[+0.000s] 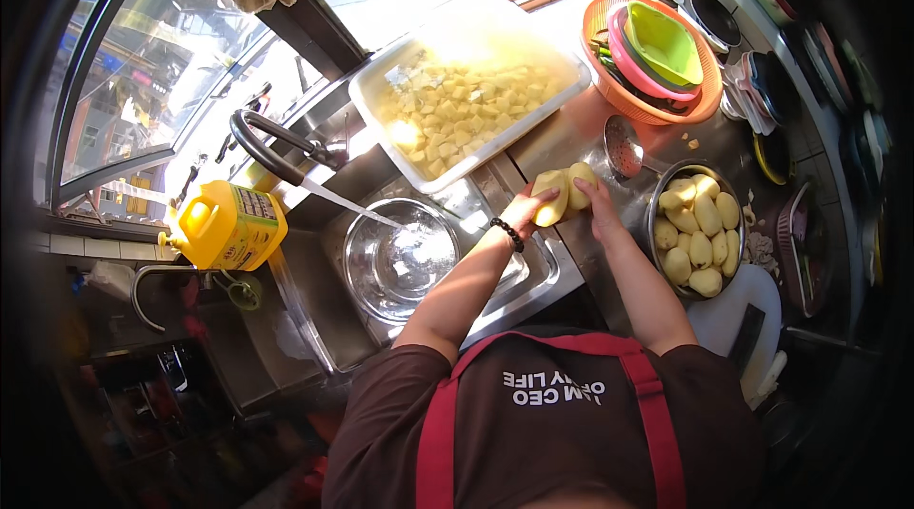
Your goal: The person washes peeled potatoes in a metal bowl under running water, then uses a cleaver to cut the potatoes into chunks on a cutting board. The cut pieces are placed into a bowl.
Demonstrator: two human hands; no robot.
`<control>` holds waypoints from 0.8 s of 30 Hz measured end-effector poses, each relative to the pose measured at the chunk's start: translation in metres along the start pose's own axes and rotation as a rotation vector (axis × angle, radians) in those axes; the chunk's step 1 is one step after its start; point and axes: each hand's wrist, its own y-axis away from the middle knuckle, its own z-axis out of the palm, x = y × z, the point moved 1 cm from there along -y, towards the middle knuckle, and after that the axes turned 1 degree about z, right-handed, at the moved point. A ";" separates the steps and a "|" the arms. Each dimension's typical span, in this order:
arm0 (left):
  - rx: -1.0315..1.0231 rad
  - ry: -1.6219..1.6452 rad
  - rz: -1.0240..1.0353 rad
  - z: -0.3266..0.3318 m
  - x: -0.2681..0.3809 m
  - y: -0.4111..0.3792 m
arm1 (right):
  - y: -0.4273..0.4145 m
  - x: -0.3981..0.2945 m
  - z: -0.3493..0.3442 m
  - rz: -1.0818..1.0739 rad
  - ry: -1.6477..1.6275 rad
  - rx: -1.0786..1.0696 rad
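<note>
My left hand (pixel 523 210), with a dark beaded bracelet at its wrist, grips a peeled potato (pixel 548 203). Close against it, my right hand (pixel 604 206) holds another peeled potato (pixel 583 180); what lies between the two is partly hidden. Both hands are over the steel counter by the sink's right edge. To their right stands a round metal bowl (pixel 740 252) of whole peeled potatoes (pixel 707 216). Beyond my hands, a white plastic tub (pixel 468 167) is full of cut potato chunks (pixel 457 112), its far end lost in glare. Water runs from a faucet (pixel 268 155) into a metal basin (pixel 350 259).
A steel skimmer (pixel 623 145) lies beside an orange basket (pixel 657 112) stacked with a green colander (pixel 660 45) and other bowls. At left stands a yellow jug (pixel 228 227). A white cutting board (pixel 760 295) bears a dark-bladed knife (pixel 746 341). Dishes line the right wall.
</note>
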 end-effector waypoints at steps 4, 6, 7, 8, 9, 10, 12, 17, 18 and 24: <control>-0.060 -0.012 0.103 -0.022 0.022 0.062 | 0.042 -0.010 0.060 -0.043 -0.126 -0.198; 0.028 0.091 0.131 -0.050 0.034 0.106 | 0.053 0.008 0.096 -0.027 -0.022 -0.299; 0.093 0.163 0.093 -0.066 0.040 0.128 | 0.054 0.025 0.114 -0.032 0.053 -0.367; 0.175 0.183 0.082 -0.090 0.040 0.146 | 0.058 0.037 0.138 0.075 0.103 -0.380; 0.258 0.206 0.065 -0.118 0.032 0.162 | 0.062 0.049 0.158 0.186 0.152 -0.390; 0.318 0.285 -0.014 -0.138 0.028 0.172 | 0.060 0.067 0.170 0.284 0.117 -0.461; 0.377 0.391 -0.054 -0.174 0.008 0.197 | 0.054 0.114 0.187 0.462 0.142 -0.524; 0.480 0.403 -0.100 -0.246 -0.040 0.218 | 0.057 0.149 0.214 0.578 0.601 -0.713; 0.541 0.407 -0.132 -0.264 -0.050 0.216 | 0.055 0.154 0.217 0.571 0.660 -0.759; 0.724 -0.188 -0.179 -0.328 -0.074 0.201 | 0.076 0.072 0.180 -0.207 0.834 -0.557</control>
